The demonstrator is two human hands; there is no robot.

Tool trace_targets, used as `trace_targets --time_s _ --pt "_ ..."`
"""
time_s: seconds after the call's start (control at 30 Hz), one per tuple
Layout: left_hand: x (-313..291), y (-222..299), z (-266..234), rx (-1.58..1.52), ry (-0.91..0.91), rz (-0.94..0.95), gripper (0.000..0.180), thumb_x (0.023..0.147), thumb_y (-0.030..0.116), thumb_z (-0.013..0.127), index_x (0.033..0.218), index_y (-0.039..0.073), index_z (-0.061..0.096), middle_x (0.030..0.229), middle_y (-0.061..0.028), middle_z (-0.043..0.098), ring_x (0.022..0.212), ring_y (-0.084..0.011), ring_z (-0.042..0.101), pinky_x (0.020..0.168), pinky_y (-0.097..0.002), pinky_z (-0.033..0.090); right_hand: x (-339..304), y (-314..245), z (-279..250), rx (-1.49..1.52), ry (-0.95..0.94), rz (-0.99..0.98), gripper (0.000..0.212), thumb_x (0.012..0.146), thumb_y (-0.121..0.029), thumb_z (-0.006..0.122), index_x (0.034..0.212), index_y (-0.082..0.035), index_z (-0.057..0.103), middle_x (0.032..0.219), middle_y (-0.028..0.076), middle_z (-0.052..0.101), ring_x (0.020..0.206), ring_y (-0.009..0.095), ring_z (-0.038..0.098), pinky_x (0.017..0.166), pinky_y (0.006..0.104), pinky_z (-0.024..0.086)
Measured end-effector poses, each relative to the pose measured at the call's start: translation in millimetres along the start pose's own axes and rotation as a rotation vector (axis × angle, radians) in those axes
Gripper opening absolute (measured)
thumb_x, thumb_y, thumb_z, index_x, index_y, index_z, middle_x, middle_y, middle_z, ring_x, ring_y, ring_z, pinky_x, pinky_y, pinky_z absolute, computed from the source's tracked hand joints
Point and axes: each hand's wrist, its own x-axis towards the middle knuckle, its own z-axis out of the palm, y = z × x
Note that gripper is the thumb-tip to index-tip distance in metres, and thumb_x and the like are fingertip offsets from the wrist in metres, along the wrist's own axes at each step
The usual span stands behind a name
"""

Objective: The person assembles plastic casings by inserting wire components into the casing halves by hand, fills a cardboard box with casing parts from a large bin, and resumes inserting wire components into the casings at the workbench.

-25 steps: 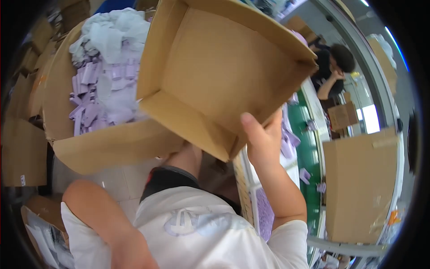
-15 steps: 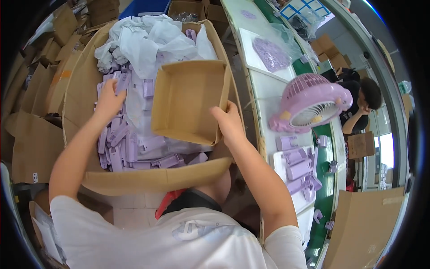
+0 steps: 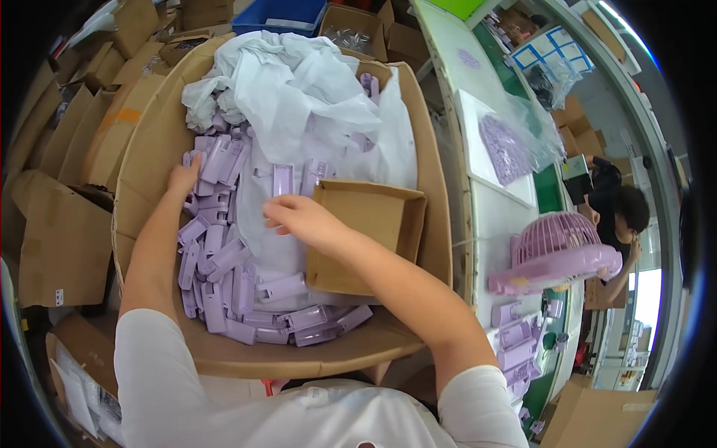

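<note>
A large cardboard box [image 3: 149, 142] holds lilac plastic parts [image 3: 224, 261], white plastic sheeting [image 3: 299, 89] and a small cardboard tray [image 3: 366, 231].

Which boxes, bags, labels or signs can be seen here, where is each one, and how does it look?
Large carton: centre, brown, open, holding purple plastic parts and a white plastic liner.
Small cardboard tray: inside the carton, right of the right hand, brown, shallow.
Clear bag: on the white bench, holding purple pieces.
Blue crate: top edge.
Small white label: on flat cardboard, left.
</note>
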Motion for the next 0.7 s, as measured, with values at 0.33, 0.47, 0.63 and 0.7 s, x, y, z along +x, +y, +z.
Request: trace_targets --time_s 0.33,0.47,0.63,0.7 --pt "-11.9 12.5 39.2 0.048 0.172 -0.138 0.092 0.077 0.068 0.042 0.116 -0.016 0.046 0.125 -0.0359 0.035 0.12 -0.0442 0.034 0.102 -0.0417 0.027 164.6 45.1 45.8 0.915 0.009 0.251 0.098 0.08 -0.05 0.054 0.14 0.001 -0.005 0.146 0.023 0.002 0.136 0.033 0.008 0.11 0.0408 0.013" --pt "-12.8 20.6 46.0 -0.129 0.241 -0.139 0.089 0.079 0.067 0.04 0.122 -0.011 0.042 0.125 -0.034 0.037 0.12 -0.0428 0.035 0.102 -0.0409 0.028 185.1 46.8 48.6 0.834 -0.021 0.169 0.1 0.079 -0.058 0.051 0.141 -0.003 -0.005 0.147 0.021 -0.002 0.137 0.032 0.003 0.11 0.0423 0.009" --pt "-4.8 -4.8 28.0 -0.571 -0.222 -0.214 0.092 0.078 0.072 0.037 0.133 -0.001 0.033 0.137 -0.0186 0.035 0.124 -0.0307 0.037 0.099 -0.0393 0.033 197.5 40.2 46.0 0.938 -0.093 0.164 0.096 0.078 -0.066 0.044 0.142 -0.007 0.004 0.147 0.02 0.004 0.136 0.032 0.009 0.109 0.0447 0.009" --pt "-1.7 -8.3 28.7 -0.608 -0.29 -0.198 0.092 0.077 0.074 0.037 0.136 0.004 0.03 0.137 -0.0164 0.036 0.123 -0.0301 0.038 0.098 -0.041 0.033 202.9 40.3 43.4 0.947 -0.145 0.156 0.095 0.078 -0.069 0.042 0.143 -0.009 0.007 0.147 0.02 0.006 0.135 0.032 0.012 0.108 0.0455 0.01"
